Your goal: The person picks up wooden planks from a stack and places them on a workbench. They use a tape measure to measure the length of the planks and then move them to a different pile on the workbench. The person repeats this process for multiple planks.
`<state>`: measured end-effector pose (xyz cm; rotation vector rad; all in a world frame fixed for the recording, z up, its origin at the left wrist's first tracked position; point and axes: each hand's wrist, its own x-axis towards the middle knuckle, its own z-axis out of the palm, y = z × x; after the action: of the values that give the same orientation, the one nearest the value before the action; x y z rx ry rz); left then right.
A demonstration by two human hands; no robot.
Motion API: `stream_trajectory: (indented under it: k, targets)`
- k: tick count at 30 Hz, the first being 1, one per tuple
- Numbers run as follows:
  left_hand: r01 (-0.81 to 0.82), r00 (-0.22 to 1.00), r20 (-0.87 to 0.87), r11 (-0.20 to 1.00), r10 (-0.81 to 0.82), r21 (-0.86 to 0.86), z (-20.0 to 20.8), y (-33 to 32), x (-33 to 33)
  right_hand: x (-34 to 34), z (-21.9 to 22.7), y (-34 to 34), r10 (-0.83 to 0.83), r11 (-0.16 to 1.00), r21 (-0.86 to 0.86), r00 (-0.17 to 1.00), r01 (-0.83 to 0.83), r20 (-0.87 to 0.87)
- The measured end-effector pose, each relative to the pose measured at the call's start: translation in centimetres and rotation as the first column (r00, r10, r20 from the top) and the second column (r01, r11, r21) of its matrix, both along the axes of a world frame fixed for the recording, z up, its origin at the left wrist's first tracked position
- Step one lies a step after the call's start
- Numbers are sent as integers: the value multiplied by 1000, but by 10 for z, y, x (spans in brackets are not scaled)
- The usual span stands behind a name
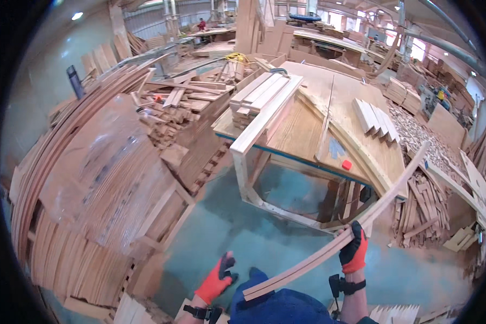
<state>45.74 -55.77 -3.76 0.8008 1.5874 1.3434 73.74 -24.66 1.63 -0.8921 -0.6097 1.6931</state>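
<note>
My right hand [354, 252], in an orange and black glove, is closed around a long pale wooden strip [303, 265]. A dark groove runs along the near part of the strip. Its near end lies across the front of my dark blue clothing, and its far end rises past the right corner of the worktable [286, 132]. In the same kind of glove, my left hand [218, 278] is held out over the floor to the left of the strip. Its fingers are apart and it holds nothing.
On the worktable are stacked boards [262, 92], several angled-cut pieces [375, 120] and a small red object [346, 164]. Film-wrapped wood stacks [100, 167] stand at left. Scrap wood [424, 202] is piled at right. A wooden frame [247, 183] juts below the table.
</note>
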Motion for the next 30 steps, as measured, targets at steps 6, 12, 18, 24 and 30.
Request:
stream_trajectory:
  k: [6, 12, 18, 24, 30]
  targets:
    - [360, 672, -664, 928, -329, -95, 94, 111, -49, -131, 27, 83, 56, 994, 87, 989, -69, 140]
    - [121, 659, -746, 993, -93, -16, 89, 184, -123, -243, 43, 166, 94, 989, 106, 989, -107, 117]
    - [-37, 681, -731, 999, 50, 33, 108, 259, -190, -342, 38, 280, 291, 923, 174, 918, -344, 270]
    - [-274, 653, -755, 948, 59, -162, 114, 332, -222, -428, 62, 380, 392, 848, 177, 816, -500, 424]
    - [-312, 526, -846, 906, -86, -287, 127, 394, -255, -452, 38, 446, 493, 626, -32, 364, -779, 790]
